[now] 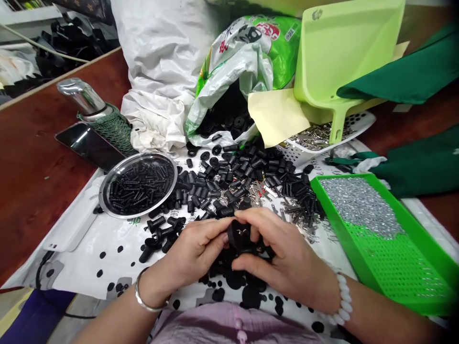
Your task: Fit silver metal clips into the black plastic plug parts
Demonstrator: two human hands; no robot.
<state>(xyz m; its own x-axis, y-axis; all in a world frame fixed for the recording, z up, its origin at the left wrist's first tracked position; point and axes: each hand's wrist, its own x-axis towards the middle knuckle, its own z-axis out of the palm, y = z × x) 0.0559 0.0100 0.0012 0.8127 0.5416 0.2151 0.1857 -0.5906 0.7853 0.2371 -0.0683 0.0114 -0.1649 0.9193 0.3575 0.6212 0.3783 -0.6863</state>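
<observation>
A dark, round black plastic part (237, 235) with small metal bits showing in its face is held up between my two hands. My left hand (202, 246) pinches its left side between thumb and index finger. Curled around its right side, my right hand (278, 241) has its index finger on the upper edge and its thumb lower down. More black parts lie under my hands, mostly hidden by them. Just beyond is a heap of black plastic cylinders (233, 174), with small metal strips (260, 193) scattered among them. Several black stemmed pieces (158, 234) lie beside my left hand.
On the left are a round metal dish (103, 203) of black screw-like pieces, a phone (86, 141) and a white power bank (73, 231). A green tray (362, 260) with small silver pieces stands right. Behind are an open bag (233, 71), a light green dustpan (347, 52) and a white basket (304, 152).
</observation>
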